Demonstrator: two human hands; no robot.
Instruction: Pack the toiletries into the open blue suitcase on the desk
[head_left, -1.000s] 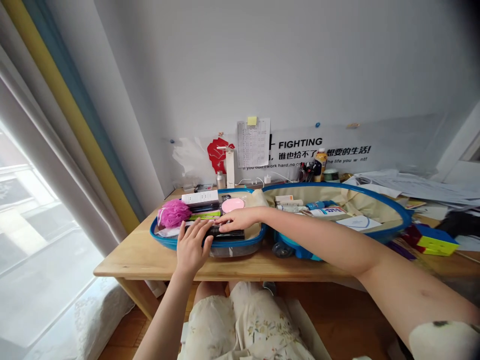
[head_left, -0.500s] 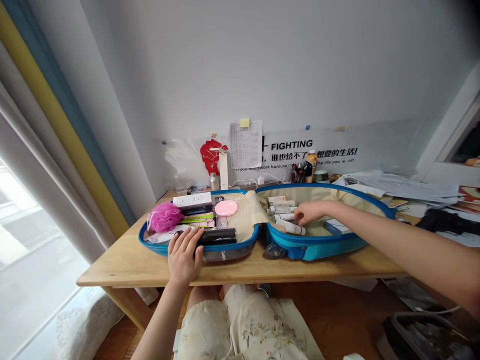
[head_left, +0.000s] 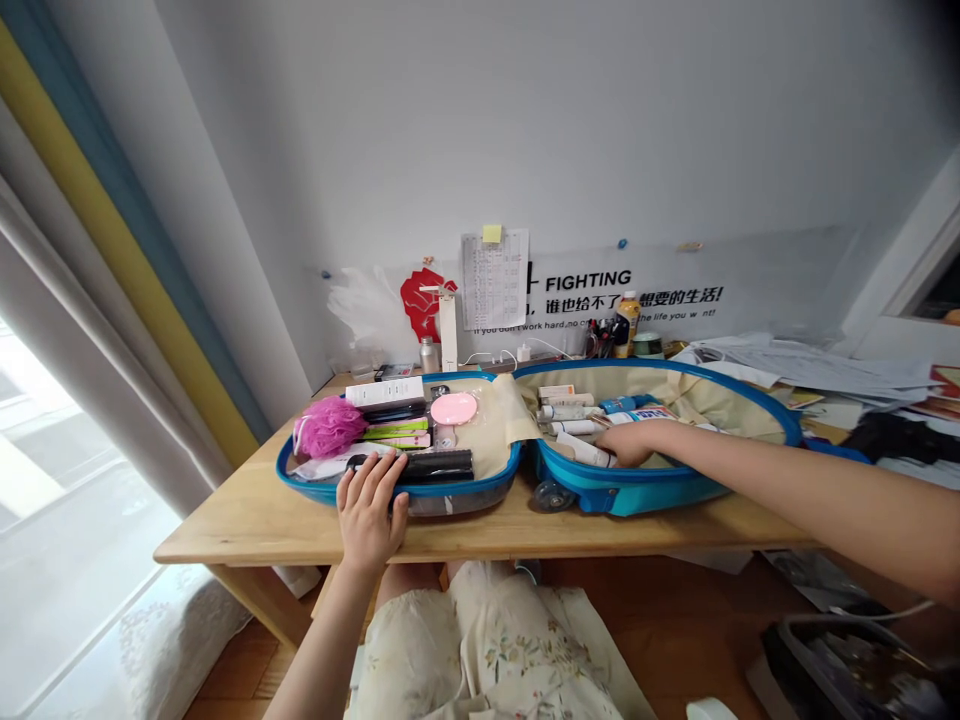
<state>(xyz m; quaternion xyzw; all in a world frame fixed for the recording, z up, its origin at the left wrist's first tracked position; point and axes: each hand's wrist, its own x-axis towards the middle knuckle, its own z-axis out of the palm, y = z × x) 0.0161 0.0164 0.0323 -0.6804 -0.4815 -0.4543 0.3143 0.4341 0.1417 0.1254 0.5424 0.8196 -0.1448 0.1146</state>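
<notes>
An open blue suitcase (head_left: pixel 675 493) lies across the wooden table, both halves holding items. My left hand (head_left: pixel 373 510) lies with fingers apart over the near rim of the left half, touching a black cylinder (head_left: pixel 439 466). Beyond it sit a pink bath puff (head_left: pixel 330 427), a white box (head_left: pixel 384 393) and a pink oval case (head_left: pixel 454 409). Down in the right half is my right hand (head_left: pixel 634 443), its fingers curled and partly hidden, beside a white tube (head_left: pixel 583 450). Past that hand lie a toothpaste tube (head_left: pixel 651 414) and more white tubes (head_left: pixel 571 412).
A drink bottle (head_left: pixel 627 325), a pen holder (head_left: pixel 600 340) and a silver bottle (head_left: pixel 429 355) stand behind the suitcase. Papers (head_left: pixel 810 362) pile up at the right. Below the table, at lower right, is a dark bin (head_left: pixel 795 650).
My right hand has moved slightly right and nearer to me inside the right half. The toothpaste tube now shows beyond it, and a blue box is now covered by the arm. My left hand stays put.
</notes>
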